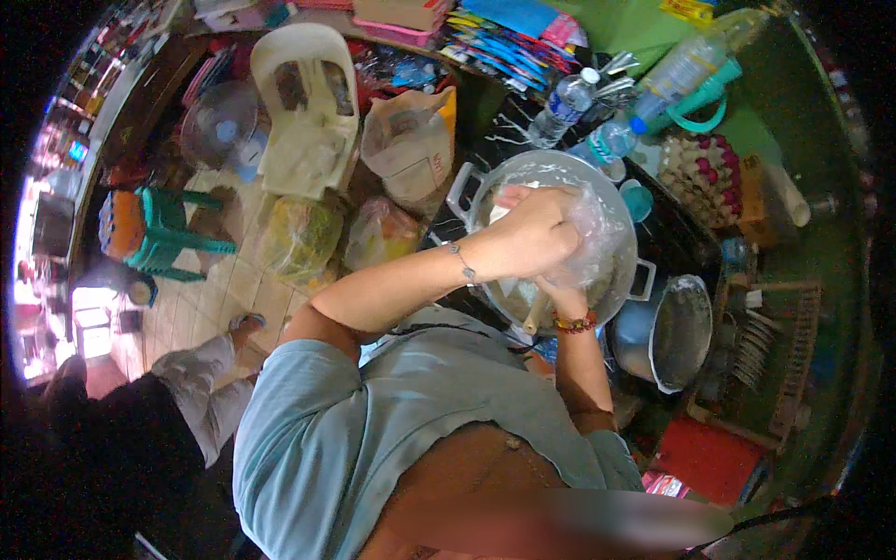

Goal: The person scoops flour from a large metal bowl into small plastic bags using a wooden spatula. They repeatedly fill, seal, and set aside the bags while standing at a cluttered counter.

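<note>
A large aluminium pot [626,196] with two side handles stands before me on a black surface. Over its mouth, my left hand [542,234] grips a crumpled clear plastic bag [598,234]. My right hand [562,292] is just below, close under the bag; its fingers are mostly hidden by the bag and my left hand. Something white shows inside the pot beside my left wrist, too covered to name. A wooden handle [536,313] leans out over the pot's near rim. Whitish smears mark the inner wall.
Behind the pot stand plastic bottles [563,108] and a teal pitcher [703,105]. A teal cup [636,201] and egg trays [700,178] are to its right. Another metal pot [658,332] tilts beside a dish rack [777,350]. Leftward are bags [409,147], a chair [308,105] and a person's leg [203,378].
</note>
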Available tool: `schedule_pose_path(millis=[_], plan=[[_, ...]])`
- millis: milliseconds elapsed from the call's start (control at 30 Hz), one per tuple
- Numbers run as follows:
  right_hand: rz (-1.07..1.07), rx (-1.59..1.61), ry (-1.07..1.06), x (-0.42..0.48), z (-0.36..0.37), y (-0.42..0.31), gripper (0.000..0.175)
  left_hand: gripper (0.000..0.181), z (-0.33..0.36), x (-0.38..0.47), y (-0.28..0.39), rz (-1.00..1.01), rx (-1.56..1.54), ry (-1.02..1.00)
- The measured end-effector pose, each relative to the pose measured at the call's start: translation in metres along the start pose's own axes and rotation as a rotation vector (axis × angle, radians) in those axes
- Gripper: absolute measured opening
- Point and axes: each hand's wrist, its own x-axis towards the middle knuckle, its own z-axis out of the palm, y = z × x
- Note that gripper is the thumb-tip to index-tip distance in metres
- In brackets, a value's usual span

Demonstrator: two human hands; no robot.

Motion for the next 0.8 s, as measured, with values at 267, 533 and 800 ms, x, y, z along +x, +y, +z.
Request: schedule_pose_path(millis=[267,533,800], plan=[[0.128,0.991,0.095,0.036,-0.023,-0.09,0.018,0.056,-0.037,-0.017,-0.036,0.155,0.014,-0.141],[-0.105,0.932,0.362,0.068,-0.083,-0.134,0.011,0.034,-0.01,-0.035,-0.043,-0.148,-0.298,-0.325],[-0.539,-1.105,0.04,0.034,-0.108,-0.158,0.042,0.023,-0.017,-0.026,-0.02,0.134,0.55,-0.174]])
